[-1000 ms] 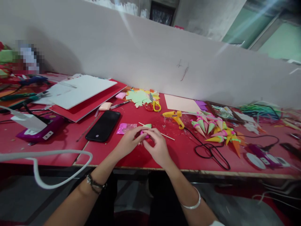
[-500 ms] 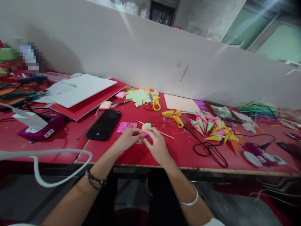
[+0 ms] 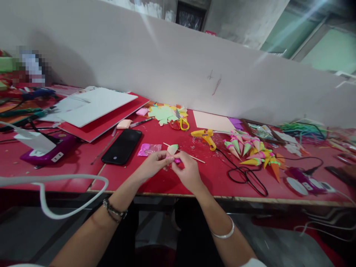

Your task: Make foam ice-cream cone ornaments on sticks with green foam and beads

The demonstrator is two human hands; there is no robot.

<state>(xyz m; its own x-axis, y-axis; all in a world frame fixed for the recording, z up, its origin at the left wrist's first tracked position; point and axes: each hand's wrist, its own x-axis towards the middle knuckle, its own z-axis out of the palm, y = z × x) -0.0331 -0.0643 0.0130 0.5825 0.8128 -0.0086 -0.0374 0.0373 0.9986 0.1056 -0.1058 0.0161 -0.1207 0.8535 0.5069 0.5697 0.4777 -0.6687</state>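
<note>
A small bright pink piece (image 3: 177, 160), soft-looking like modelling clay, sits between the fingertips of both hands. My left hand (image 3: 154, 164) pinches it from the left, thumb and forefinger closed. From the other side my right hand (image 3: 188, 171) has its fingers bent round it, hiding part of it. Just beyond the fingertips lies a pale green and cream piece (image 3: 172, 149), its lower part covered. A thin wooden stick (image 3: 198, 160) runs behind the right hand on the red table (image 3: 164, 185). Left of it is a clear bag with pink material (image 3: 149, 149).
A black phone (image 3: 122, 146) lies left. A yellow glue gun (image 3: 204, 137) and several small coloured cones (image 3: 246, 146) are at right, with a black cord (image 3: 244, 178). Yellow-handled scissors (image 3: 183, 124) rest by paper scraps (image 3: 162, 114). A white cable (image 3: 75, 215) loops front left.
My right hand has turned slightly, its fingers more curled, and more of the pink piece shows. The green and cream piece is less covered. Other things stay put.
</note>
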